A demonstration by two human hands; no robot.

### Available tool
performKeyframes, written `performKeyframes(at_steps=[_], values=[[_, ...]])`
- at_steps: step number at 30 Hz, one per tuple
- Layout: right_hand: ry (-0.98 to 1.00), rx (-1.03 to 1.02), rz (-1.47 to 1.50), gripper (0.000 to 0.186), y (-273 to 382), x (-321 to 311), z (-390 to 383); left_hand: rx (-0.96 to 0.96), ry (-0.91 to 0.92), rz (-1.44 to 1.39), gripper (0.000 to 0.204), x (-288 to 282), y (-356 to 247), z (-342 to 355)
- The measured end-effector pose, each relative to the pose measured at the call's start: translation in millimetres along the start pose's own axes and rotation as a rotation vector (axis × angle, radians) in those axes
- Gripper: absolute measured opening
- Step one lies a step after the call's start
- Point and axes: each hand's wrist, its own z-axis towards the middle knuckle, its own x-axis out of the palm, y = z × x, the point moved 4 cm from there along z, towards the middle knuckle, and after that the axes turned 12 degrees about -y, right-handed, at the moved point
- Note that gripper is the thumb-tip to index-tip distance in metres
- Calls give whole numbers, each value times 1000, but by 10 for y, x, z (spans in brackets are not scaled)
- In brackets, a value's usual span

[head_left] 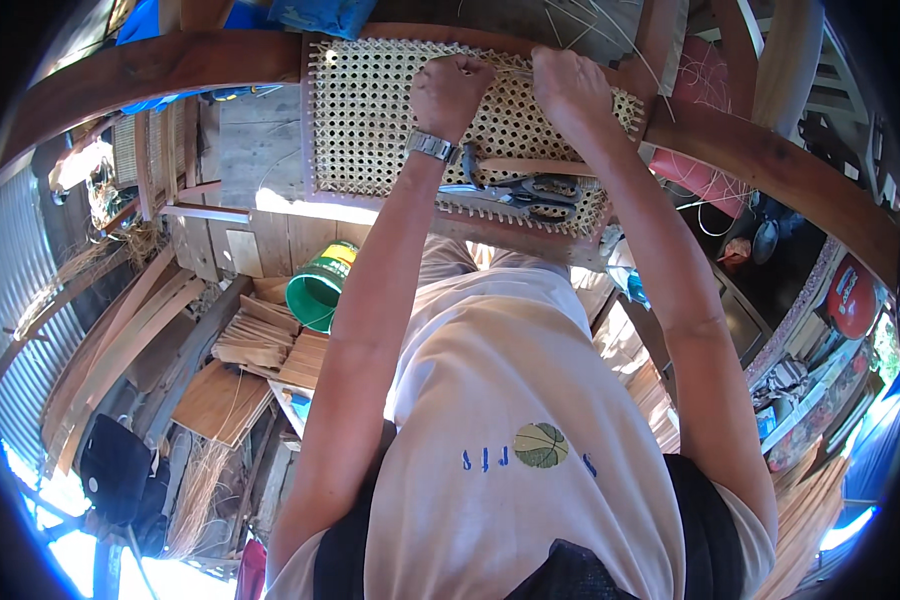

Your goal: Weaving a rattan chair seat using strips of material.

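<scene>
A woven cane panel (358, 120) with pegs along its edges lies in a wooden frame below my hands. My left hand (450, 90), with a metal watch at the wrist, is closed over the panel's upper middle; what its fingers hold is too small to make out. My right hand (568, 88) is closed at the upper right of the panel, near a thin strand, its grip hidden. Lower on the panel lie a tool with a dark head and wooden handle (530, 166) and dark-handled cutting tools (542, 200).
Curved wooden beams (150, 65) flank the panel. A green bucket (313, 300) stands below left, beside stacked wood pieces (220, 400). Loose cane strands (715, 180) hang over red material at right. A red round object (850, 298) and corrugated metal sheeting (15, 280) are at the sides.
</scene>
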Motion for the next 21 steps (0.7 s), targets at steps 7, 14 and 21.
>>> performKeyframes(at_steps=[7,14,21], values=[[46,74,61,15,-148,209,33,33,-110,8,14,41,16,4],[-17,63,173,18,-239,297,17,141,-14,-54,23,163,-134,18],[-140,39,-9,28,-118,227,77,472,-266,390,23,-92,-439,-224]])
